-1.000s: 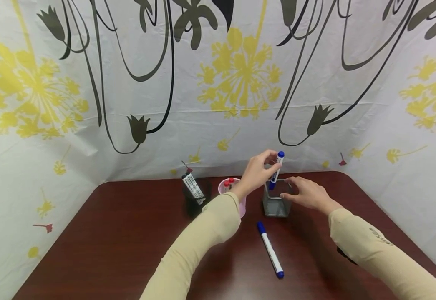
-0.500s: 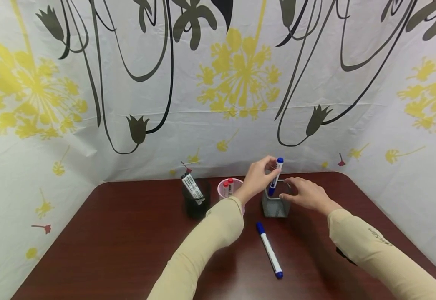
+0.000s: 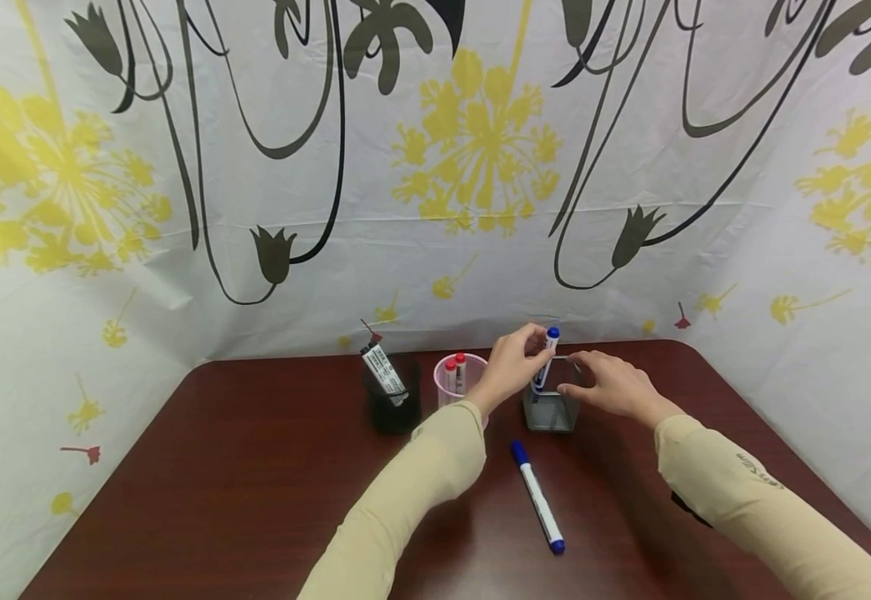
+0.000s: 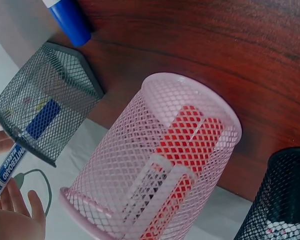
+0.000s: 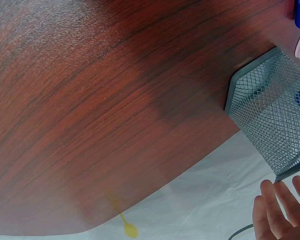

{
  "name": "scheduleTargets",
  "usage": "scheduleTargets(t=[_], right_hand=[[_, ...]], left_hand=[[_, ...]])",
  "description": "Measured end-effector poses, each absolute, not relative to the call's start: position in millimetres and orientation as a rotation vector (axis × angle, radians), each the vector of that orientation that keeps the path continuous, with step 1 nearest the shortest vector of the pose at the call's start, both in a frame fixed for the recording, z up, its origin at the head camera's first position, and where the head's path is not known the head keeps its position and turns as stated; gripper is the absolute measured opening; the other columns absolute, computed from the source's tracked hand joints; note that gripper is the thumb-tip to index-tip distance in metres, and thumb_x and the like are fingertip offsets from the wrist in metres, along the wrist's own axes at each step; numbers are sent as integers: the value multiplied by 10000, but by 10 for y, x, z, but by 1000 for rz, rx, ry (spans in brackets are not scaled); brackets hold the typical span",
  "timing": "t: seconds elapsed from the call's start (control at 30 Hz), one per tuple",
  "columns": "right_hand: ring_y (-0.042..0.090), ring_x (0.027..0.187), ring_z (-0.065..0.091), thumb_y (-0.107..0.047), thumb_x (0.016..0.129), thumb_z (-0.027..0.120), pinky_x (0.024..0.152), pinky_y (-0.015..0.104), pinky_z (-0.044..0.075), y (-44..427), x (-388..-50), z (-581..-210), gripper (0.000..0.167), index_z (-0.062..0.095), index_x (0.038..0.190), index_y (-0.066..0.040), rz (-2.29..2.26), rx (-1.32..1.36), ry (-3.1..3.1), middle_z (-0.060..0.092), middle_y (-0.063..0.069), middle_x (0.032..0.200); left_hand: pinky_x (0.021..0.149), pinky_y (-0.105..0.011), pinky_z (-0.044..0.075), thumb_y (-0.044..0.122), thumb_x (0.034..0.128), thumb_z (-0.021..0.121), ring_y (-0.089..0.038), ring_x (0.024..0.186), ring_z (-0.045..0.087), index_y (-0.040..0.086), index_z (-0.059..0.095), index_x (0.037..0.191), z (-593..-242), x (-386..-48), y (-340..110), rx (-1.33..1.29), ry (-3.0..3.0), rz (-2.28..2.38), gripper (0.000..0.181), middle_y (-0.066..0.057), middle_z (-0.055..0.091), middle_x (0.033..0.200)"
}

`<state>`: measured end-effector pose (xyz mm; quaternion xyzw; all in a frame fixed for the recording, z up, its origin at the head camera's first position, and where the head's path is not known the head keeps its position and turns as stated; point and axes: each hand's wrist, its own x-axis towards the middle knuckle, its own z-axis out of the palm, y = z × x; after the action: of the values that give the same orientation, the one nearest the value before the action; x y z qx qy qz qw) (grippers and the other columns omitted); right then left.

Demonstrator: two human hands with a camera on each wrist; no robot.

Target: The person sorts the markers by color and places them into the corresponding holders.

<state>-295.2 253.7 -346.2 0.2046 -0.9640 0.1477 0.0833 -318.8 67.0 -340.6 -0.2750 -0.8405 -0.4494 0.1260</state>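
My left hand (image 3: 513,362) pinches a blue-capped whiteboard marker (image 3: 545,368) between thumb and fingers. The marker stands tilted, its lower blue end inside a grey square mesh pen holder (image 3: 551,414); in the left wrist view that blue end (image 4: 43,119) shows through the mesh. Across the holder, my right hand (image 3: 615,383) holds its right side at the rim, thumb in front and fingers behind. The right wrist view has several fingertips (image 5: 267,186) at the rim corner. Another blue whiteboard marker (image 3: 538,500) lies on the table in front of the holder.
Left of the grey holder stands a pink mesh pen holder (image 4: 110,160) with two red-capped markers (image 3: 461,372), partly behind my left wrist. Farther left, a black mesh pen holder (image 3: 392,419) contains black-capped markers (image 3: 384,369). Behind the dark red table (image 3: 255,475) hangs a patterned cloth (image 3: 375,192).
My left hand has moved down slightly, lowering the marker deeper into the grey holder. My right hand stays at the holder's rim.
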Motion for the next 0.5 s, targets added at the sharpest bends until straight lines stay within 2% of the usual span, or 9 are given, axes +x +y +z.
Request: scheduleTargets(t=[0.3, 0.5], right_hand=[[313, 910, 544, -509, 768, 598, 663, 506, 444, 2529, -2941, -3452, 661, 511, 1186, -4, 444, 604, -2881, 545, 181, 1089], [310, 915, 540, -515, 765, 597, 666, 507, 441, 2527, -2938, -3456, 664, 511, 1188, -11, 442, 597, -2880, 542, 178, 1094]], left_hand=[[672, -147, 412, 216, 846, 604, -29, 800, 548, 110, 579, 1047, -3504, -3170, 677, -780, -2483, -1274, 228, 48, 598, 930], [667, -150, 416, 191, 838, 616, -64, 790, 558, 96, 569, 1069, -3582, -3156, 669, -775, -2503, -1241, 254, 37, 604, 906]])
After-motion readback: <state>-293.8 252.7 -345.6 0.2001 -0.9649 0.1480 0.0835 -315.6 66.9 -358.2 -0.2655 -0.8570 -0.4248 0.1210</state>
